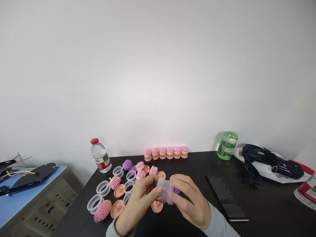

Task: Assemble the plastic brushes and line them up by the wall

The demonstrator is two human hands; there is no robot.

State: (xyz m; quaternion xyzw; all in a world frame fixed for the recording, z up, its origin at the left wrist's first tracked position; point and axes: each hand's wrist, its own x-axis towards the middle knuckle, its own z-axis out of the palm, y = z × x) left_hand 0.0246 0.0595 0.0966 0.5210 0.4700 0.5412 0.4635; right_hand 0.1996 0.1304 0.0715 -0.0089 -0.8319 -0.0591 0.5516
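Above the table's front part, my left hand (142, 196) grips a translucent plastic ring piece (162, 189), its thumb pressed along the near side. My right hand (190, 200) has its fingers closed around a purple brush part (171, 198) against the ring's right end. Purple bristles peek out behind the right fingers; how far the two parts are joined I cannot tell. Left of my hands lie loose clear rings (103, 188), pink bristle heads (103, 210) and peach round bases (119, 191). One peach base (157, 206) lies just beneath my hands.
A row of pink brushes (170, 152) stands along the wall. A water bottle (100, 156) is at the back left, a green container (227, 145) at the back right. A phone (225, 197) and a dark strapped bag (274, 161) lie right. A blue-topped stand (29, 194) is left.
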